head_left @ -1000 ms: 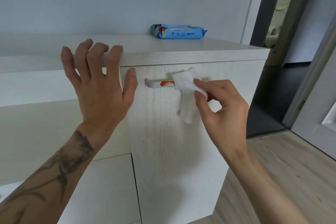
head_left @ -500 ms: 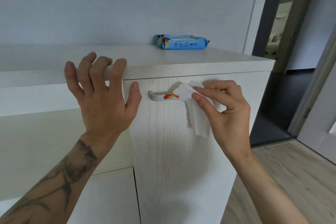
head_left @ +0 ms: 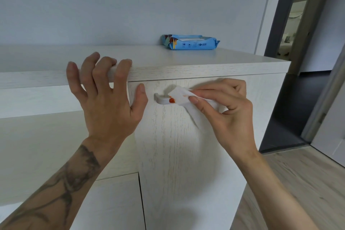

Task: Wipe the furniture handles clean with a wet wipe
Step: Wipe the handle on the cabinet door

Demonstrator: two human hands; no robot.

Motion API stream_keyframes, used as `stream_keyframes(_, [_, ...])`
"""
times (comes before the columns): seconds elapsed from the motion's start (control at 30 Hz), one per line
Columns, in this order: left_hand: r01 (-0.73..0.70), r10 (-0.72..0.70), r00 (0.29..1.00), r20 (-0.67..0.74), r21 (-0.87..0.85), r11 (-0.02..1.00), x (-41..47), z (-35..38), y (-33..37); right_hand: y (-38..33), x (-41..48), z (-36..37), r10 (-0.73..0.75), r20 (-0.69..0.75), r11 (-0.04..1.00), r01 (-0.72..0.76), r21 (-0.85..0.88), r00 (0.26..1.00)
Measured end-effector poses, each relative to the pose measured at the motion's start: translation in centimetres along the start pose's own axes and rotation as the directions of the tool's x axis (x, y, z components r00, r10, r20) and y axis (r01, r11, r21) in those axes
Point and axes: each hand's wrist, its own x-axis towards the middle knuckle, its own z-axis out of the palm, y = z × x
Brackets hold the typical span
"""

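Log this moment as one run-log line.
phase: wiping | right hand: pinches wet wipe against handle | left hand: grips cabinet top edge | red smear: on handle | wipe pack: on cabinet top

- A pack of wet wipes (head_left: 190,43) lies at the back of the cabinet top (head_left: 205,59).
- The handle (head_left: 162,100) sits on the cabinet door (head_left: 177,155), just under the top.
- The left hand (head_left: 106,106) hooks over the top's front edge, left of the handle.
- The right hand (head_left: 229,114) pinches a wet wipe (head_left: 180,96) over the handle's right part.
- A doorway (head_left: 291,61) opens to the right of the cabinet.
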Motion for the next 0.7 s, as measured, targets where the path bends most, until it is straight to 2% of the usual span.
stream_keyframes(0.1, [0.003,-0.003,1.0,0.004,0.003,1.0,0.0,0.1,-0.1,0.3,0.4,-0.4,-0.022,0.045,1.0,0.022,-0.013,0.999])
stream_keyframes(0.27, [0.006,-0.006,1.0,0.015,-0.007,1.0,0.0,0.1,0.0,0.6,0.0,-0.9,0.062,-0.014,0.998,-0.062,0.006,0.998])
stream_keyframes(0.4, [0.001,-0.001,1.0,0.011,-0.01,1.0,0.0,0.2,-0.1,-0.5,0.4,0.0,0.002,0.042,0.999,0.0,-0.036,0.999])
stream_keyframes(0.57, [0.001,-0.001,1.0,0.012,-0.014,1.0,0.0,0.2,0.0,-1.5,0.3,-1.0,0.078,-0.098,0.997,-0.078,0.002,0.992])
stream_keyframes(0.7, [0.003,-0.003,1.0,0.016,-0.019,1.0,0.1,0.1,0.0,-3.1,0.6,0.7,-0.028,-0.106,0.999,0.025,-0.034,0.994])
